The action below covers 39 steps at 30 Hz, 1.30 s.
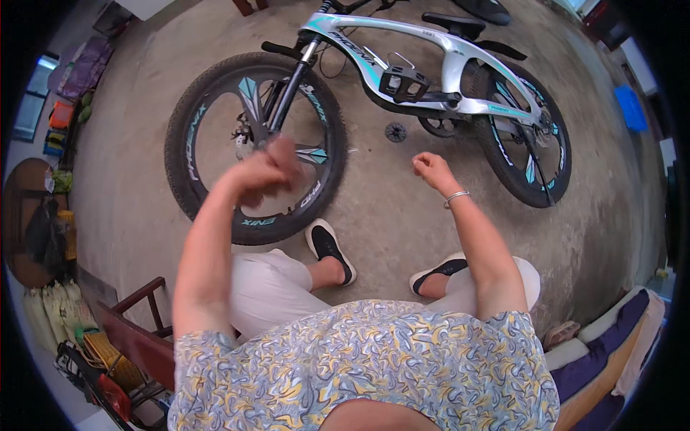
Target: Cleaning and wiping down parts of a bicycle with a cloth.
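Both hands up in front of me, over bare concrete floor (402,215), bicycle (402,65) as reference. It lies on its side on that floor, white frame with teal trim, black tyres. My left hand (269,169) is blurred, curled into a loose fist in front of the bicycle's front wheel (215,144); can't tell if anything is inside it. My right hand (429,169) is clenched too, nothing visible in it, on my side of the bicycle's crank, silver bangle (456,197) on the wrist. Small black toothed disc (395,131) lies on the floor just below the bicycle's frame, near the pedal (404,82), apart from both hands. Rear wheel (528,136) sits to the right of that. Floor is grey, worn, stained darker towards the right of the bicycle. My black slip-on shoes (329,248) rest on the concrete on my side of the front wheel. Dark red wooden chair (140,337) is well left of me, away from the bicycle, yellow coiled hose (108,355) beside it. Cushioned bench (611,352) in purple and orange lies to my right. Blue box (631,108) stands past the rear wheel.
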Available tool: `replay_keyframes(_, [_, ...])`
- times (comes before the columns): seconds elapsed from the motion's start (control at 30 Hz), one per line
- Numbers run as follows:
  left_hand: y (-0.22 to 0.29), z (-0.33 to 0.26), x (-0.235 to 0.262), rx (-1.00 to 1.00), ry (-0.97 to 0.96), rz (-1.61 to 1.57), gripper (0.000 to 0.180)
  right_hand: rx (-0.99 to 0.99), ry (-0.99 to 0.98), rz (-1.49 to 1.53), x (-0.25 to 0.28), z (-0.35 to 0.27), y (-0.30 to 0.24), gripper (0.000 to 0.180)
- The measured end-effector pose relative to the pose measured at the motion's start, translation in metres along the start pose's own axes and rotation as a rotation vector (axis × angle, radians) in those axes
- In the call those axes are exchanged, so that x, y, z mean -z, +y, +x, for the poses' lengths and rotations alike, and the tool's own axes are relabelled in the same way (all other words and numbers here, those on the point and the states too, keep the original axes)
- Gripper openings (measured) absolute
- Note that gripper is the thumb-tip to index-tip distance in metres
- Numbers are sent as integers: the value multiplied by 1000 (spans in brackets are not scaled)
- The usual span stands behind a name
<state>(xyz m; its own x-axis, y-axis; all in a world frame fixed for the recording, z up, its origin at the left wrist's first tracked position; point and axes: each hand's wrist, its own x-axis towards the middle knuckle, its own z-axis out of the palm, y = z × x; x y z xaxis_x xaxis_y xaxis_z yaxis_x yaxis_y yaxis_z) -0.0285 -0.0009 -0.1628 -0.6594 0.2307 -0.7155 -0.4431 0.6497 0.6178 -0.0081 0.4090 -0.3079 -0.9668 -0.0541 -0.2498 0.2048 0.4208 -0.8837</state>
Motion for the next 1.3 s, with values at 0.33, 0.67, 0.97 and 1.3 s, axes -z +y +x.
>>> replay_keyframes(0.33, [11,47,-74,-81,-212,779,42,-249,128,-540,0,33,76,32])
replay_keyframes(0.67, [24,98,-58,-215,-251,823,71,13,84,-760,-52,153,90,55])
replay_keyframes(0.97, [28,92,-59,-144,-437,630,105,-118,-118,-910,-83,148,128,34])
replay_keyframes(1.3, [-13,94,-53,-128,-137,473,56,-75,-27,-265,-119,41,74,42])
